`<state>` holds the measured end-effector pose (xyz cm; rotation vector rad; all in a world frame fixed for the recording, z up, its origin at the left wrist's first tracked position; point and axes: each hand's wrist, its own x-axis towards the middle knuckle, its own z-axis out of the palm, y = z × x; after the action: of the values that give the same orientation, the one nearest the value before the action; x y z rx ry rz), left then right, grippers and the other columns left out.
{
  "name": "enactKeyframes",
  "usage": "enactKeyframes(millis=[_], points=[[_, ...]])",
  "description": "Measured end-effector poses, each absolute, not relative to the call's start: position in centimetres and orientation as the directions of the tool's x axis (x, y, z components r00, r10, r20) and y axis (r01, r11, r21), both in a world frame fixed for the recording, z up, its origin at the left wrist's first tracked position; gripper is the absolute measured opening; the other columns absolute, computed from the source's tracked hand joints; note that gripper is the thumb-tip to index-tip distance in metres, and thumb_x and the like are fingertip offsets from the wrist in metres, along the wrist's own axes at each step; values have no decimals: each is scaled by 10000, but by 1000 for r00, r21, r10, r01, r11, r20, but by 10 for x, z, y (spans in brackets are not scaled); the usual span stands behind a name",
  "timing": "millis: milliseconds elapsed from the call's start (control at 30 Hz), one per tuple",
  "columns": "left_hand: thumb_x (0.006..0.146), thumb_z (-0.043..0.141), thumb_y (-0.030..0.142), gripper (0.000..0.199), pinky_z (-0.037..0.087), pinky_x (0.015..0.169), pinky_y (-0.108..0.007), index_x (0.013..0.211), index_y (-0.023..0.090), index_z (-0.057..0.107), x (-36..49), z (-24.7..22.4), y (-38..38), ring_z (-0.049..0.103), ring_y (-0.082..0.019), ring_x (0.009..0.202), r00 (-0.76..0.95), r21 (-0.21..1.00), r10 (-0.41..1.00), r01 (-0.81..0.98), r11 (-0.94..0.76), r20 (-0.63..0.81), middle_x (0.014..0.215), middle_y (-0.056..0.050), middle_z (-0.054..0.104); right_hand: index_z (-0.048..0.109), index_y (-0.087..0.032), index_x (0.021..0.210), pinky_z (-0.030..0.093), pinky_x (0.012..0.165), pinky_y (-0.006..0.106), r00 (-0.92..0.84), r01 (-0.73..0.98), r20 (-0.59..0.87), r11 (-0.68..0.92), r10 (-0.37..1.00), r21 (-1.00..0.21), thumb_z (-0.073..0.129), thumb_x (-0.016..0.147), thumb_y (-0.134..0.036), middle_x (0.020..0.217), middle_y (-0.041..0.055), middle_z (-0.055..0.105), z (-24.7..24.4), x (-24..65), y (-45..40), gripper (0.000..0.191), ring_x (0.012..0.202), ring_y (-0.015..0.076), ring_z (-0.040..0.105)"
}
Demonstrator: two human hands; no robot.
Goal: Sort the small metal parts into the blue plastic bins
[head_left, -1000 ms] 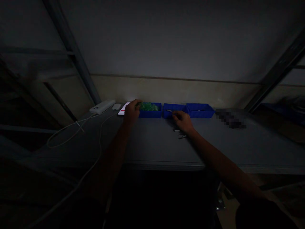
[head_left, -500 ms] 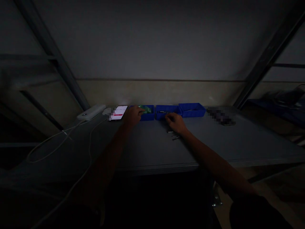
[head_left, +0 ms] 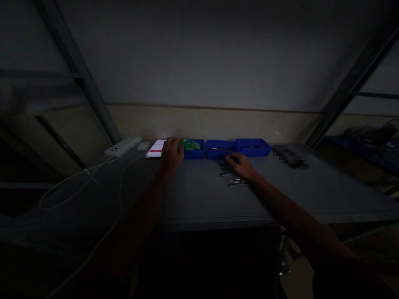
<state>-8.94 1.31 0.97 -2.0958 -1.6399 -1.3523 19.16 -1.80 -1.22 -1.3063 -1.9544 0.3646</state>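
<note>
Three bins (head_left: 222, 149) in row at table (head_left: 193, 195) rear; phone (head_left: 155, 148) left.

pixelated patch (head_left: 289, 155): unreadable | small metal parts (head_left: 233, 176): too dim to identify

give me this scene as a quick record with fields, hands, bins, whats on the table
left hand: at the left blue bin, gripping a green piece
right hand: resting on the grey table by small metal parts
other bins: middle blue bin, right blue bin, in one row
phone: lit screen, left of the bins
power bank: white, cable attached
lighting: very dim
</note>
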Motion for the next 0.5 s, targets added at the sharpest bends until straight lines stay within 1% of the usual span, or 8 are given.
enactKeyframes(millis=[67,100,167,233,300,367,433,500], points=[[826,470,211,297,383,968,-386,1080,153,614,-78,11,5,496,-257,1074,-1,361,649,832,-421,760,1096,-122,555,668,-170,946,444,804,334,-241,628,376,439,895,-643,448,875,-445,961,70,687,-14,189,-21,360,884,202,612],[835,459,206,289,377,976,-386,1078,162,609,-70,12,-1,493,-250,1075,34,345,642,821,-456,766,1088,-113,554,667,-171,933,444,798,331,-256,603,354,435,900,-669,429,880,-467,946,61,687,-15,186,-22,384,876,200,609],[846,444,197,276,381,972,-383,1074,176,599,-51,11,-12,501,-238,1055,173,312,657,773,-552,734,1061,-98,567,667,-169,881,443,784,322,-282,546,323,428,903,-721,386,883,-520,896,43,682,-16,178,-22,449,856,197,601],[858,423,189,266,396,955,-366,1059,188,597,-32,7,-20,521,-225,1026,332,301,671,702,-646,663,1012,-85,595,663,-167,824,439,792,321,-304,475,317,431,898,-767,354,878,-568,854,33,673,-16,169,-20,509,855,195,593],[851,419,169,262,422,920,-339,1047,190,591,-18,0,-25,543,-211,997,445,331,693,648,-686,567,995,-79,610,663,-166,800,435,817,328,-324,398,311,427,894,-812,340,866,-608,838,31,670,-16,164,-18,551,862,194,593],[819,449,144,283,450,866,-316,1071,194,569,-12,-8,-26,568,-196,935,495,382,719,620,-686,488,961,-67,619,671,-165,777,433,837,336,-325,341,289,397,900,-852,338,848,-646,833,37,674,-16,161,-17,589,866,196,598],[795,450,111,359,463,832,-304,1135,198,527,-11,-14,-24,581,-181,888,503,426,731,597,-679,460,931,-52,622,678,-164,765,447,813,334,-292,292,250,335,923,-896,337,824,-686,812,48,679,-15,161,-16,626,834,196,607],[785,430,84,421,466,821,-304,1188,190,489,-13,-19,-22,585,-174,872,497,445,735,587,-676,461,929,-52,621,681,-161,799,470,752,319,-240,215,212,265,947,-940,346,801,-715,791,62,680,-16,162,-15,648,770,188,614]])
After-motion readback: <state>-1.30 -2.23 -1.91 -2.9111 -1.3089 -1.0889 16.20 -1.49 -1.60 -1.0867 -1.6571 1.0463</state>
